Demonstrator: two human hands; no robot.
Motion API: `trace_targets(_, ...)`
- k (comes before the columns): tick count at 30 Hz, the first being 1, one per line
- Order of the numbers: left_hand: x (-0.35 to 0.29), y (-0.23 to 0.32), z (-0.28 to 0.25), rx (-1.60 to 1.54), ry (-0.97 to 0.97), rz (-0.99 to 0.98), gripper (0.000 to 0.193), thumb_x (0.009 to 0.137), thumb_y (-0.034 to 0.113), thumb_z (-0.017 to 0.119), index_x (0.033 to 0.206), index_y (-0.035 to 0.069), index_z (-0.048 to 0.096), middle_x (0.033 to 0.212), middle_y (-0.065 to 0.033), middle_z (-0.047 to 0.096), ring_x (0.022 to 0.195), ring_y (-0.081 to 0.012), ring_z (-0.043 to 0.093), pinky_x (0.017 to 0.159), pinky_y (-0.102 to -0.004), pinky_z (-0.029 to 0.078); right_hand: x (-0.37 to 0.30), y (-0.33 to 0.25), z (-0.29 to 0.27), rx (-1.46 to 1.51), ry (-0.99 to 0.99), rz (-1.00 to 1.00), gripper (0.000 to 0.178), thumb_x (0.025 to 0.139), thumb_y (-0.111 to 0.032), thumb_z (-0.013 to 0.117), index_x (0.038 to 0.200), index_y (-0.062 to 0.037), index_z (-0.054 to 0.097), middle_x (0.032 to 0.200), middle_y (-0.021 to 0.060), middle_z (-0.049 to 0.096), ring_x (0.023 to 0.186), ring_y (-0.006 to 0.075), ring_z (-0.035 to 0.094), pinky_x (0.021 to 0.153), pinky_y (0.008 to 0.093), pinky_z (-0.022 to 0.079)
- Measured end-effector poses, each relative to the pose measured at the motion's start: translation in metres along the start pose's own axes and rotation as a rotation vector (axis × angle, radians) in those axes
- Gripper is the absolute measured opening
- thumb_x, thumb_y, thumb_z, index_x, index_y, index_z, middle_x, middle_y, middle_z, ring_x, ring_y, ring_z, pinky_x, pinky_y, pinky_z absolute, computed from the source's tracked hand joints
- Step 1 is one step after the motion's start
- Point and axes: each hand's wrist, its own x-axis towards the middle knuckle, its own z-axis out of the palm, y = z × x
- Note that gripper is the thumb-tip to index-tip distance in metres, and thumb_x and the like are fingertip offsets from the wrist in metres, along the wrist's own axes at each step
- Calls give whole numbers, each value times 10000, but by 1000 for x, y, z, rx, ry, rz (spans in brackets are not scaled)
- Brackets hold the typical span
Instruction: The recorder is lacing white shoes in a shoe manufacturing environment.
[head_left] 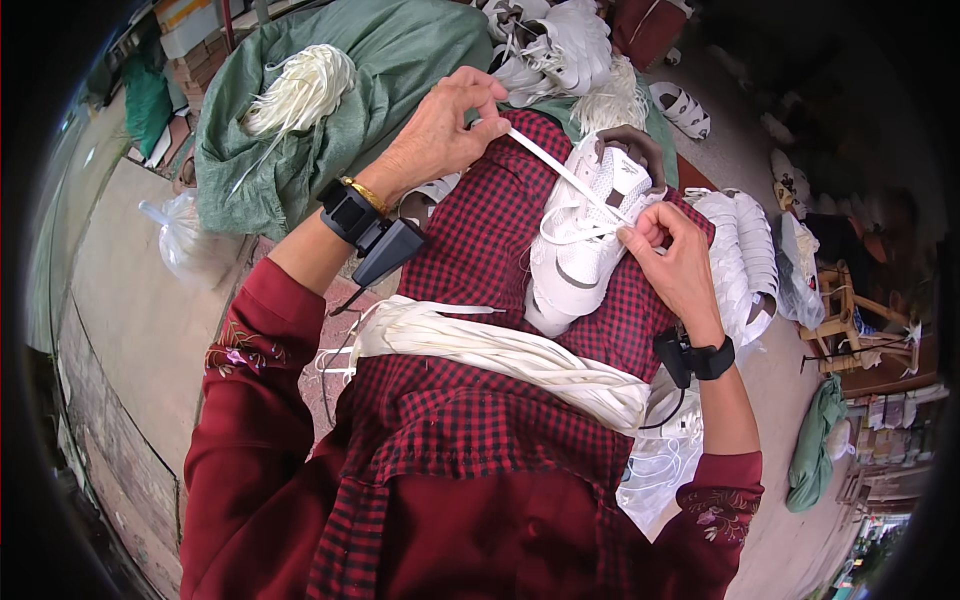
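Note:
A white sneaker (572, 262) with a brown collar rests on my lap, over a red and black checked apron (467, 240). My left hand (458, 115) is raised beyond it to the left, pinching a white shoelace (553, 163) that runs taut down to the shoe's eyelets. Close against the right side of the shoe, my right hand (670, 250) has its thumb and fingers pressed together on the lace near the eyelets. Nearer to me, a thick bundle of white laces (490, 350) lies across my lap.
Left of my lap, a green sack (400, 55) carries a loose heap of white laces (303, 90). More white shoes (565, 50) are piled at the far side, and a row of nested white shoe uppers (742, 255) stands to the right. A clear plastic bag (195, 240) sits on the floor.

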Motion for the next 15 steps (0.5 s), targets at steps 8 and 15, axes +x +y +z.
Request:
trace_targets(8,-36,49,27,166,71,130,323,802,152,783,1069,81,616,1189,-115,548,1110,-325,532,948,-422,404,-17,13,3,155,157,-61,143,828,-30,683,935,23,606,857,65,618,765,175,604,729,297,495)
trace_targets(15,-58,66,52,352,-192,350,216,801,206,751,962,103,651,1112,-65,507,1017,-283,472,867,-450,343,-18,12,2,125,85,-59,178,867,-128,709,939,13,628,790,62,639,723,147,590,687,299,479)
